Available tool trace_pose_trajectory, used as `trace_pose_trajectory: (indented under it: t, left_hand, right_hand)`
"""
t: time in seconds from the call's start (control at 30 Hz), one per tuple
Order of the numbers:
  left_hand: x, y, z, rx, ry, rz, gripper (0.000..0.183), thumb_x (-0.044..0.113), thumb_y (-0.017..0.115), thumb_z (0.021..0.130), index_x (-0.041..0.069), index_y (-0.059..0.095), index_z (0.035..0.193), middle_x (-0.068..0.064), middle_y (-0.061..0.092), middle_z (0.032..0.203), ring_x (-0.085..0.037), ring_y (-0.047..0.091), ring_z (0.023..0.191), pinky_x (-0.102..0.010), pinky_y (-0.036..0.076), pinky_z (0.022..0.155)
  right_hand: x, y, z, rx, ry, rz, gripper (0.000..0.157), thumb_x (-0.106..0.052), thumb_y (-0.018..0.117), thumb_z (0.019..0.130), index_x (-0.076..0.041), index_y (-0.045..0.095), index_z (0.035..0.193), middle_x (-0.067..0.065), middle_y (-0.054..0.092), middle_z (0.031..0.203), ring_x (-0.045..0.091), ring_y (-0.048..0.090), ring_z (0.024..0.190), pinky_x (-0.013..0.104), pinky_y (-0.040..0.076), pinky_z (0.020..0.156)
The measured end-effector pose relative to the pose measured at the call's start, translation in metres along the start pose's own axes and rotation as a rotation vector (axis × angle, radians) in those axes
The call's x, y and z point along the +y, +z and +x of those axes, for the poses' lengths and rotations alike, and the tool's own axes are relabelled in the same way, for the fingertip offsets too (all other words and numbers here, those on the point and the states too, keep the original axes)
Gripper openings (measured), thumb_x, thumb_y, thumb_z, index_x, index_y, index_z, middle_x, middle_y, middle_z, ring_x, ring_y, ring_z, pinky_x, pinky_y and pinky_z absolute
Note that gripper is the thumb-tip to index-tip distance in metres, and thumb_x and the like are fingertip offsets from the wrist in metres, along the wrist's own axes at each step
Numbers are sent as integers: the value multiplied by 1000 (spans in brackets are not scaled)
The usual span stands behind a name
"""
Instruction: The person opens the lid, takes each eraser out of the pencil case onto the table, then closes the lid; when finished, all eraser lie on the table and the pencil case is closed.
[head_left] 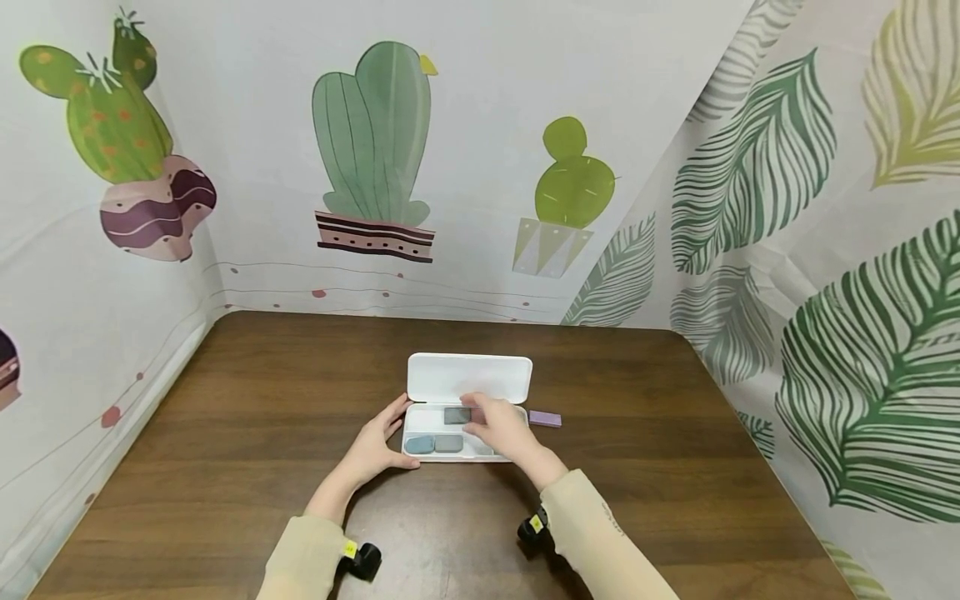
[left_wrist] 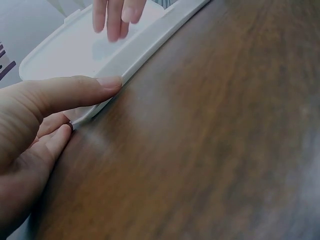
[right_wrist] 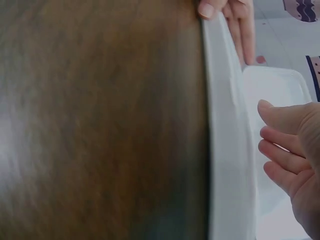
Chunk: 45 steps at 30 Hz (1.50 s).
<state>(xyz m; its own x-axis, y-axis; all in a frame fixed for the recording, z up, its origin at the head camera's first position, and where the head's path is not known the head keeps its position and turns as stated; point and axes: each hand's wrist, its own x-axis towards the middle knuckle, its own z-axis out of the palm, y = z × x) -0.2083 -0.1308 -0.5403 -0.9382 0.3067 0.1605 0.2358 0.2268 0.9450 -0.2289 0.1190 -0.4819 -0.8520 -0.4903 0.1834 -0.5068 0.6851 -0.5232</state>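
A white hinged case [head_left: 465,457] lies on the table with its lid [head_left: 468,377] raised at the back. My left hand [head_left: 372,450] holds its left end, thumb along the front wall and the other fingers at the side. Inside are small flat blocks: a blue one [head_left: 420,444] and a grey one [head_left: 448,443] in front, a dark grey one [head_left: 457,415] behind. Above the right part hovers my right hand [head_left: 501,427], its fingers loosely bent and nothing between thumb and fingers in the right wrist view [right_wrist: 295,145]. It partly covers a mauve block [head_left: 477,414].
A purple block [head_left: 545,419] lies on the brown wooden table [head_left: 637,467] just right of the case. Behind the table hangs a white cloth [head_left: 480,167] printed with cacti; leaf-patterned cloth [head_left: 750,208] runs along the right side.
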Motion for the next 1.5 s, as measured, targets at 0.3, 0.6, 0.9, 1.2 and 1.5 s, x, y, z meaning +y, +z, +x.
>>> trace_pose_trajectory:
  t: [0.3,0.6,0.9,1.2,1.5]
  left_hand:
    - [-1,0,0,-4,-6,-4,112,-4,90,59,-12,23,149,-33,36,149,-44,34,141,-46,34,116]
    - [-1,0,0,-4,-8,-3,112,-5,89,60,-12,22,149,-33,35,150,-43,33,141,-46,34,116]
    - [0,0,0,-2,-12,-7,112,-4,89,60,-12,23,149,-32,35,150,-43,33,142,-45,34,116]
    - [-1,0,0,-2,-18,-7,112,-4,89,60,-11,22,150,-31,35,151,-42,33,142,-44,34,117]
    - [-1,0,0,-3,-20,-5,112,-4,89,60,-11,22,150,-32,35,150,-42,33,142,-45,34,117]
  right_hand:
    - [-2,11,3,-11,19,-28,38,-14,73,87,-3,63,122,12,70,118,22,69,94,35,60,82]
    - [-2,16,4,-34,9,-43,37,-15,72,88,-2,64,122,12,69,120,25,67,106,38,58,91]
    - [-1,19,4,-39,10,-46,37,-14,71,88,-2,64,122,12,69,121,26,65,114,41,55,99]
    - [-7,17,3,-54,-21,-13,31,-11,71,88,-3,67,118,10,71,117,23,67,107,37,59,92]
    - [-4,18,3,-46,-13,22,31,-9,70,89,-3,67,119,11,71,117,24,67,107,39,59,91]
